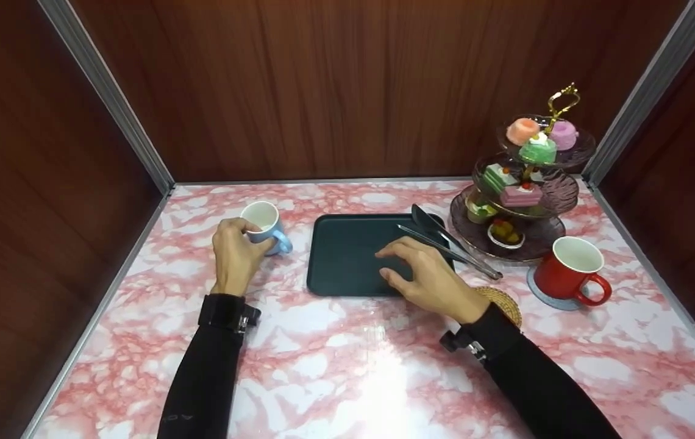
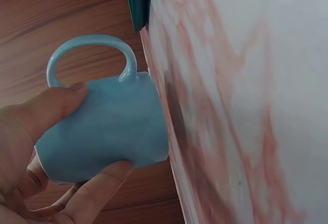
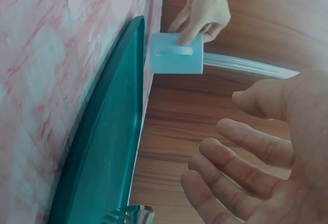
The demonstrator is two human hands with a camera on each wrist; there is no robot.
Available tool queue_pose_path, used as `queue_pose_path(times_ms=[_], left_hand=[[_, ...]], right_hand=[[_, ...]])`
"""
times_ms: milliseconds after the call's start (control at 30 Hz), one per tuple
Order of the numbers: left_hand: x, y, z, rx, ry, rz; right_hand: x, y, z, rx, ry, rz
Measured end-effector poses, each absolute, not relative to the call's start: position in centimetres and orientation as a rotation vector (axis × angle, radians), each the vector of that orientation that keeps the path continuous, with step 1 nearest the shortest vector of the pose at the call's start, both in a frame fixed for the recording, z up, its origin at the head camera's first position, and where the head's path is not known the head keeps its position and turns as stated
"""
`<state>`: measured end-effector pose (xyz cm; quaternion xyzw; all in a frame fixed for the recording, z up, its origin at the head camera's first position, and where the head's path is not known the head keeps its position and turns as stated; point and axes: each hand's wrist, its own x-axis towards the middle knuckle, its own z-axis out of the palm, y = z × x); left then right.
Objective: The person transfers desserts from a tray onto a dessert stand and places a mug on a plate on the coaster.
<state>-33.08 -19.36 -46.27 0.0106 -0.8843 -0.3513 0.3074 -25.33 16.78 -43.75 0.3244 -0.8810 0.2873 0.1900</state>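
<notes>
My left hand (image 1: 236, 253) grips a light blue mug (image 2: 110, 126) by its body, thumb beside the handle and fingers round the other side. The mug stands upright at the left of the table, its handle toward the tray. Over the right part of the dark green tray (image 1: 347, 256) hovers my right hand (image 1: 430, 277), fingers spread and loosely bent with nothing in them. A black spoon-like utensil (image 1: 422, 218) and metal tongs (image 1: 445, 249) lie across the tray's right edge, just beyond that hand.
A three-tier glass stand (image 1: 548, 235) with small cakes rises at the back right. In front of it, a red mug (image 1: 552, 277) sits on a grey coaster (image 1: 542, 296). A woven coaster (image 1: 503, 302) lies partly under my right wrist. Wooden panels (image 1: 323, 91) enclose the table.
</notes>
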Motion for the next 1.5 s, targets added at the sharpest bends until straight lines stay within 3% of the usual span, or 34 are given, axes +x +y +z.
queue_pose_path(times_ms=[1500], left_hand=[[-28.0, -10.5, -43.4, -0.320, -2.347, -0.907]], right_hand=[[-26.6, 12.5, -44.4, 0.905, -2.527, 1.107]])
